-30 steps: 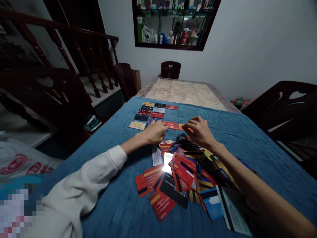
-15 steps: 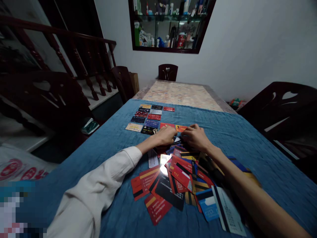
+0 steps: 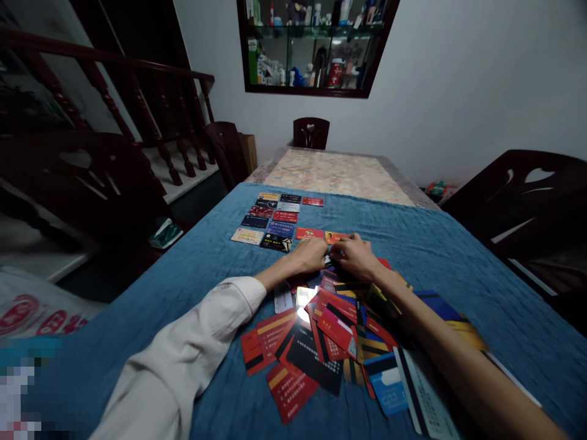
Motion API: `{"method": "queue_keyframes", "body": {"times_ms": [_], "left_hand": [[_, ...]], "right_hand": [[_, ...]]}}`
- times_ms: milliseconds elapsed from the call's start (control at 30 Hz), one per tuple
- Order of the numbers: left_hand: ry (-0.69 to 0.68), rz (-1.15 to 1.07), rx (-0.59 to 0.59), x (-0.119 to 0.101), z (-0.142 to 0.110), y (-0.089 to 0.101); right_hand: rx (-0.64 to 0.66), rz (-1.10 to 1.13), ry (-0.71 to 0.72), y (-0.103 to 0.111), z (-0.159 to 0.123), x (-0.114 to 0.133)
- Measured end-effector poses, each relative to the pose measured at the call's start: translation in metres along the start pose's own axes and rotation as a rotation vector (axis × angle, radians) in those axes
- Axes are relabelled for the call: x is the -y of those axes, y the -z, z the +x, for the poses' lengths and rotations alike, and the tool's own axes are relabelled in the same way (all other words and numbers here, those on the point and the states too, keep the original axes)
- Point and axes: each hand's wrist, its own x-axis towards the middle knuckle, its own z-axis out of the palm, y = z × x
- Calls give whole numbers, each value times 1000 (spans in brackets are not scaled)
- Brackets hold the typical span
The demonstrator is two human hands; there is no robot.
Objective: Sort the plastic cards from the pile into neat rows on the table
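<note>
My left hand (image 3: 312, 253) is closed, knuckles up, just below a red card (image 3: 309, 233). Close to its right, my right hand (image 3: 354, 256) has its fingers curled and pinched. A pale-edged card (image 3: 327, 261) shows in the narrow gap between the fingertips of both hands; most of it is hidden. Below the hands spreads a heap of overlapping cards, among them a red card (image 3: 337, 321), a black card (image 3: 312, 360), a blue card (image 3: 387, 385) and a pale green card (image 3: 424, 397). A yellow-orange card (image 3: 334, 237) lies just beyond my right fingers.
Several cards lie in rows at the far left, including a black card (image 3: 276, 242) and a cream card (image 3: 247, 236). A lone red card (image 3: 312, 201) is farther back. Blue cloth (image 3: 197, 275) covers the near table. Dark wooden chairs (image 3: 527, 195) stand around it.
My right hand has shifted slightly left, nearer my left hand, and its forearm has swung a little. The red card beyond my left hand shows more fully. The card rows have stayed put.
</note>
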Motion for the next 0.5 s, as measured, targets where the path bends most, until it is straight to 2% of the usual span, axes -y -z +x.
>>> {"method": "queue_keyframes", "body": {"times_ms": [300,500], "left_hand": [[113,-127,10,-1,7,-4],[91,-147,12,0,10,-8]], "right_hand": [[-25,56,5,-6,0,-5],[3,30,77,-2,-8,-5]]}}
